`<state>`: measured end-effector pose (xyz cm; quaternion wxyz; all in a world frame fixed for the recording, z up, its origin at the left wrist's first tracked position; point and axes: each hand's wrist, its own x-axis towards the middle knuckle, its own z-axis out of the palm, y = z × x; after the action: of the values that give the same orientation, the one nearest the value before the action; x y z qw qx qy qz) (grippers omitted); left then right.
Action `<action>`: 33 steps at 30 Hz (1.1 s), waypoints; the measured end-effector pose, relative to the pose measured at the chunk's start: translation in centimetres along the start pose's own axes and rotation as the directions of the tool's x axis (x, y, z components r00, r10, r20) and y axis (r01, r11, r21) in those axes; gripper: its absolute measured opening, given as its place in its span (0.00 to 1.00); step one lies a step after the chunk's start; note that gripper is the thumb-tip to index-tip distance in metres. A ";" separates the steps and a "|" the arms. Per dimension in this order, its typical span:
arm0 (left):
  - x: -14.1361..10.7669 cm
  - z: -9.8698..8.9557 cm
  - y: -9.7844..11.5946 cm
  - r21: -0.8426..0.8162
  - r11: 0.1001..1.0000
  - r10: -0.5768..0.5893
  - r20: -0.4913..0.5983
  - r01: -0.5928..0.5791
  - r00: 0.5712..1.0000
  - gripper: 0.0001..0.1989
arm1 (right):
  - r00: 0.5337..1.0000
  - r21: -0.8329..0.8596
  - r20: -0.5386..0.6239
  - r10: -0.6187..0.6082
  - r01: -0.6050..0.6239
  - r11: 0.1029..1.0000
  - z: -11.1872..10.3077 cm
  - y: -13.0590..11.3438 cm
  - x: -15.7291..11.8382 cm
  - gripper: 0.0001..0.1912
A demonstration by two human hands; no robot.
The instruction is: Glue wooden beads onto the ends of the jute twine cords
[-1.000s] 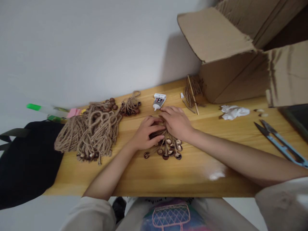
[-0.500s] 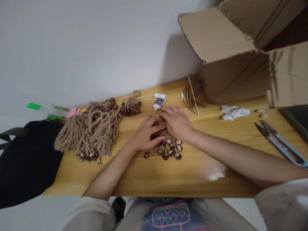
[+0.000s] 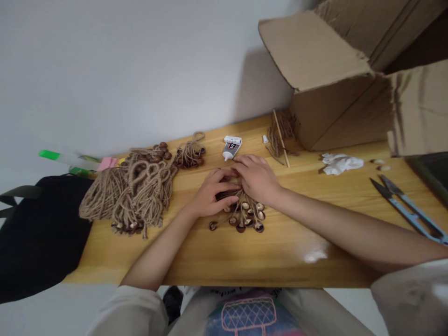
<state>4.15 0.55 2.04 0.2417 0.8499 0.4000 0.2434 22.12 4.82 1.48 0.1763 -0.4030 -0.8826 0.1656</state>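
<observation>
Thumb of left hand (image 3: 213,193) had shifted slightly | I saw its fingers half-curled, right hand (image 3: 257,179) flatter, at corded caps (image 3: 259,227); couldn't tell grip | tube (image 3: 231,148) lettering illegible

Upper part of cord bundle (image 3: 241,227) was covered by left hand (image 3: 212,193) and right hand (image 3: 258,179); grip was obscured. Beyond hands, fine print on tube (image 3: 231,146) was too small to be read. Beyond right hand, cardboard box (image 3: 336,112) was cropped by top and right edges. Left of left hand, black bag (image 3: 42,238) was cropped by left edge.
</observation>
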 end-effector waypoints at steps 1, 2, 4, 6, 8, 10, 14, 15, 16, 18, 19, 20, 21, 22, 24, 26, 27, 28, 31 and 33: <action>0.0 0.0 0.0 -0.009 1.000 -0.006 0.000 0.006 1.000 0.13 | 1.000 0.000 -0.006 -0.004 0.004 1.000 0.0 0.0 0.0 0.15; 0.0 -0.1 0.0 -0.017 1.000 -0.011 0.001 0.011 1.000 0.13 | 1.000 -0.001 -0.010 -0.007 0.007 1.000 0.0 0.0 0.0 0.15; 0.0 -0.1 0.0 -0.025 1.000 -0.018 0.000 0.018 1.000 0.13 | 1.000 -0.006 -0.015 -0.012 0.012 1.000 0.0 0.0 0.0 0.14; 0.0 -0.1 -0.1 -0.026 0.999 -0.021 -0.004 0.021 1.000 0.13 | 1.000 -0.011 -0.016 -0.013 0.013 1.000 0.1 0.1 0.0 0.14; 0.1 0.0 -0.1 -0.022 1.000 -0.018 -0.010 0.018 1.000 0.13 | 1.000 -0.011 -0.022 -0.013 0.013 1.000 0.1 0.2 0.0 0.14; 0.1 0.2 -0.1 -0.012 1.000 -0.010 -0.020 0.010 1.000 0.14 | 1.000 -0.009 -0.026 -0.013 0.013 1.000 0.2 0.2 0.1 0.14; 0.2 0.3 0.0 0.024 1.000 -0.011 -0.042 0.012 0.999 0.16 | 1.000 -0.020 -0.003 -0.003 0.003 1.000 0.1 0.1 0.0 0.14; 0.2 0.4 0.1 0.033 0.999 -0.012 -0.045 0.013 0.999 0.16 | 1.000 -0.022 0.002 -0.002 0.002 1.000 0.0 0.0 0.0 0.14; 0.2 0.4 0.1 0.039 0.999 -0.014 -0.048 0.015 0.999 0.16 | 1.000 -0.023 0.002 -0.001 0.001 1.000 0.0 0.0 0.0 0.15; 0.2 0.4 0.1 0.041 0.999 -0.021 -0.052 0.023 0.998 0.17 | 1.000 -0.024 0.000 -0.002 0.002 1.000 0.0 0.0 0.0 0.15; 0.2 0.4 0.1 0.035 0.999 -0.028 -0.053 0.030 0.998 0.17 | 1.000 -0.024 -0.001 -0.001 0.001 1.000 0.0 0.0 0.0 0.15; 0.2 0.3 0.1 0.023 0.999 -0.035 -0.051 0.037 0.998 0.16 | 1.000 -0.024 -0.002 -0.003 0.003 1.000 0.0 0.0 0.0 0.15; 0.2 0.3 0.0 0.005 0.999 -0.038 -0.046 0.038 0.998 0.15 | 1.000 -0.024 -0.002 -0.005 0.005 1.000 0.0 0.0 0.0 0.15; 0.2 0.2 0.0 -0.013 0.999 -0.034 -0.038 0.034 0.999 0.14 | 1.000 -0.025 -0.002 -0.006 0.006 1.000 0.1 0.0 0.0 0.15; 0.2 0.0 -0.1 -0.038 0.999 -0.014 -0.022 0.014 1.000 0.12 | 1.000 -0.028 -0.002 -0.009 0.009 1.000 0.1 0.1 0.0 0.14; 0.2 -0.1 -0.1 -0.037 0.999 0.006 -0.011 -0.006 1.000 0.12 | 1.000 -0.030 -0.004 -0.015 0.015 0.999 0.1 0.1 0.0 0.14; 0.2 -0.1 -0.1 -0.031 0.999 0.010 -0.009 -0.011 1.000 0.12 | 1.000 -0.030 -0.008 -0.019 0.019 0.999 0.1 0.1 0.0 0.14; 0.2 -0.1 -0.1 -0.027 1.000 0.010 -0.009 -0.011 1.000 0.12 | 1.000 -0.030 -0.011 -0.023 0.023 0.999 0.1 0.1 0.0 0.14; 0.2 0.0 -0.1 -0.037 0.999 -0.009 -0.017 0.008 1.000 0.11 | 1.000 -0.028 -0.013 -0.023 0.023 0.999 0.1 0.1 0.0 0.14; 0.2 0.0 -0.1 -0.054 0.998 -0.029 -0.029 0.027 0.999 0.10 | 1.000 -0.027 -0.013 -0.021 0.020 0.999 0.2 0.2 0.0 0.14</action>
<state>4.21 0.72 2.00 0.2620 0.8337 0.4087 0.2632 22.16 4.89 1.24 0.1784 -0.3973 -0.8877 0.1494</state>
